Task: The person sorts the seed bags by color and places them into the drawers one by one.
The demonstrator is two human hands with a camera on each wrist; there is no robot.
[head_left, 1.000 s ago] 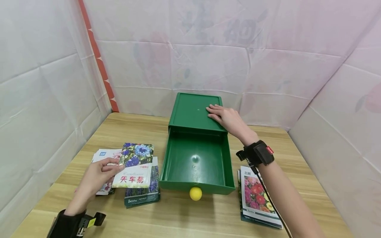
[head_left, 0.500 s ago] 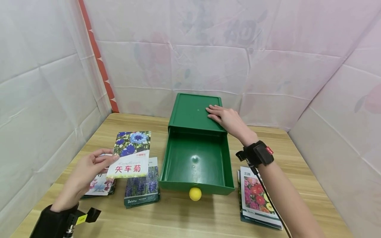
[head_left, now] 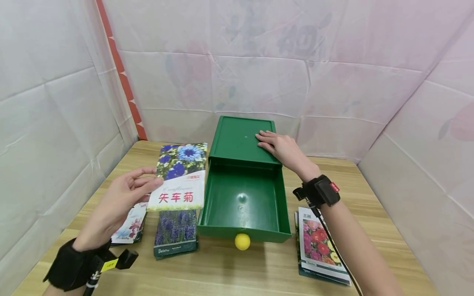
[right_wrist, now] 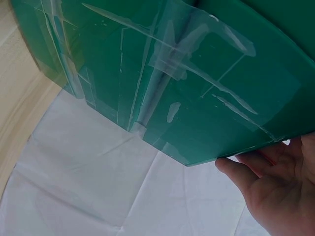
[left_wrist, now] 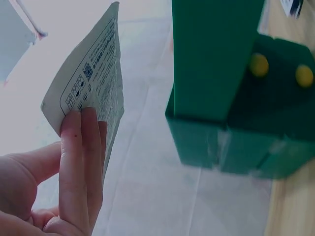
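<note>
Here the left hand [head_left: 118, 203] holds a seed packet [head_left: 181, 176] up above the tabletop [head_left: 237, 271], thumb on its printed front and fingers [left_wrist: 81, 162] curled behind its back, as the left wrist view shows. The packet carries blue flowers and red characters, and it hangs just left of the open drawer [head_left: 242, 203], its right edge close to the drawer's left wall but apart from it.

The right hand [head_left: 283, 149] lies flat on the top of the green box [head_left: 240, 139], fingers straight and spread near the box's right edge, gripping nothing. In the right wrist view its fingertips [right_wrist: 231, 169] show at the edge of the green surface.

The drawer is pulled out toward the person and nothing lies in it; a yellow knob [head_left: 242, 241] sits on the middle of its front.

Under the raised packet, two more packets rest on the tabletop: a purple one [head_left: 175, 232] just beside the drawer's left front corner, and a pale one [head_left: 129, 228] left of it, partly hidden by the left hand. Right of the drawer lies a stack [head_left: 320, 246] topped by a packet with red and pink flowers, partly crossed by the right forearm.
</note>
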